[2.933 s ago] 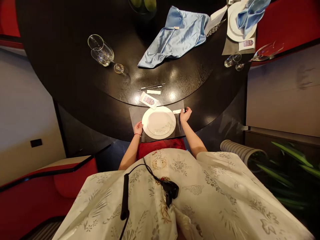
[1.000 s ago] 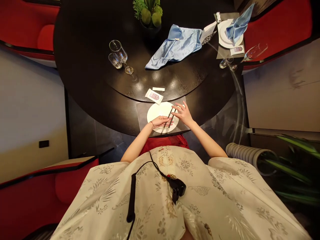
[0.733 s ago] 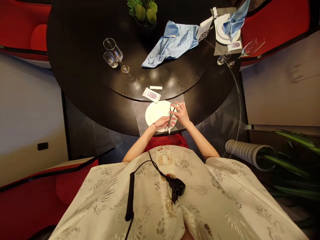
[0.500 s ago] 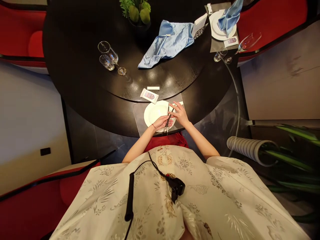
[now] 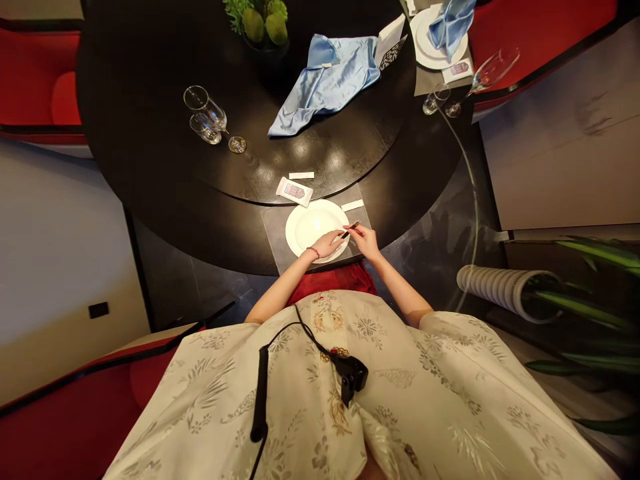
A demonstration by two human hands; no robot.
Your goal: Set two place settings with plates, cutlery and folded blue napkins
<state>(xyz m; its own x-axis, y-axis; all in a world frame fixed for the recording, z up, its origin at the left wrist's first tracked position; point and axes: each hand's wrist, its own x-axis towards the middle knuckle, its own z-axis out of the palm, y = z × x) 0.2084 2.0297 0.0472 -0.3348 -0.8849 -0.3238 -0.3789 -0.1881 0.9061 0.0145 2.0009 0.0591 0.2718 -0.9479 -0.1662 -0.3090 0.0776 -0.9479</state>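
Over the right edge of a white plate [image 5: 296, 230], my two hands meet on dark chopsticks [image 5: 352, 227]. My right hand [image 5: 367, 243] pinches them with closed fingers, and a short tip sticks out past the fingertips. From the left, my left hand [image 5: 327, 245] reaches across the plate, its fingers closed at the other end of the visible dark piece. Most of the chopsticks' length is hidden by the hands. Just beyond my right hand, a white chopstick rest [image 5: 353, 205] lies on the grey placemat [image 5: 274, 230]. A wrapped packet [image 5: 294, 192] rests above the plate.
A small white strip [image 5: 301, 175], a blue cloth napkin [image 5: 327, 87], a white folded card [image 5: 390, 41] and glasses [image 5: 207, 117] are on the dark round table [image 5: 150, 167]. Another place setting has a plate [image 5: 423, 57]. A potted plant [image 5: 260, 27] stands at the back.
The chopsticks were crossed and pointed toward my body; now they are together and mostly covered. My right hand's spread fingers have closed into a pinch, and my left hand has turned palm down.
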